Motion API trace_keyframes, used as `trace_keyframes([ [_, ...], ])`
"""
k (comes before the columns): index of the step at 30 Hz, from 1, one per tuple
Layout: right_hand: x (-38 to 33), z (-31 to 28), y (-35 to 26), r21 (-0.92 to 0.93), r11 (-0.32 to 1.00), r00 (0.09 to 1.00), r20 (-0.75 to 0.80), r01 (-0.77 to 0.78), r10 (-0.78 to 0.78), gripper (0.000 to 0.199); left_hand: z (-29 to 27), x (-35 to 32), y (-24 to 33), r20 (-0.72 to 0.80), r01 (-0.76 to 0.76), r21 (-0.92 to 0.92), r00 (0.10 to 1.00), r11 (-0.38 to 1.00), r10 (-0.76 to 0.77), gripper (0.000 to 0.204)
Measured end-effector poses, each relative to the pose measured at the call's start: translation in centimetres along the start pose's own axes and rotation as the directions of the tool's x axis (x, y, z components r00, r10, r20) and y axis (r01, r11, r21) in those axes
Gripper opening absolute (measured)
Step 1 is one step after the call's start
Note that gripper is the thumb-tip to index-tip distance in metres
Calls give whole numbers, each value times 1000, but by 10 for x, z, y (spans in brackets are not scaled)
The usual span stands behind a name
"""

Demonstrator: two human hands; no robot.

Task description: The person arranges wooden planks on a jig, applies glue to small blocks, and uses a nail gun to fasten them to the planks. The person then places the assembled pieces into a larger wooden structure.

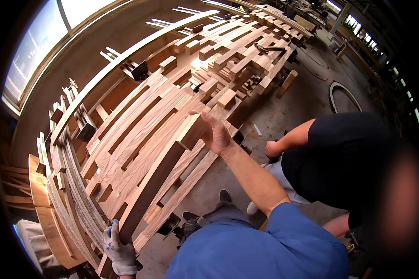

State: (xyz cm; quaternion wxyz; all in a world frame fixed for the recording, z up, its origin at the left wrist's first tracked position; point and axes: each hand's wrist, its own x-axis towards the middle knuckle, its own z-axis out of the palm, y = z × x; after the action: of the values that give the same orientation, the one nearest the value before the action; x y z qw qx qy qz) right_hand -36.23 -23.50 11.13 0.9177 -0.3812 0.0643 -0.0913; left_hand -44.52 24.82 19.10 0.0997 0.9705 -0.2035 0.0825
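A long wooden beam (151,186) with a small block-like step near its far end slants across the front of the bench. My right hand (215,135), bare, is closed round the beam's far end, thumb on top. Near the lower left, my left hand (119,253) wears a pale work glove and grips the near end from the side. Under and beyond the beam lie several flat boards (146,109) with long slots between them. A small wood block (226,98) rests just past my right hand.
Behind the boards, a long pale strip (130,51) runs along metal clamp supports (135,70). A hammer-like tool (269,48) lies on the far boards. At the right stands a person in a black shirt (340,158), close to my right arm. A pale ring (344,95) lies on the floor.
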Motion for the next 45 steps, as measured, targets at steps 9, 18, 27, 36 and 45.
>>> trace_keyframes([
  [9,-20,5,-8,-146,989,993,-110,14,-31,56,0,7,-2,133,27,-125,991,992,-11,76],
  [18,-17,-26,-18,-163,986,984,-177,-17,-12,57,3,27,22,191,14,-269,981,963,39,70],
  [27,31,-80,-66,-136,991,988,-153,-12,-9,59,-9,59,103,283,168,-138,951,976,-123,67],
  [36,67,17,-56,-57,998,975,220,-5,17,68,-46,135,143,210,245,-134,954,960,-214,64],
  [45,112,198,-95,-405,812,895,334,420,-296,52,-38,273,163,-144,56,-681,967,730,-209,67],
])
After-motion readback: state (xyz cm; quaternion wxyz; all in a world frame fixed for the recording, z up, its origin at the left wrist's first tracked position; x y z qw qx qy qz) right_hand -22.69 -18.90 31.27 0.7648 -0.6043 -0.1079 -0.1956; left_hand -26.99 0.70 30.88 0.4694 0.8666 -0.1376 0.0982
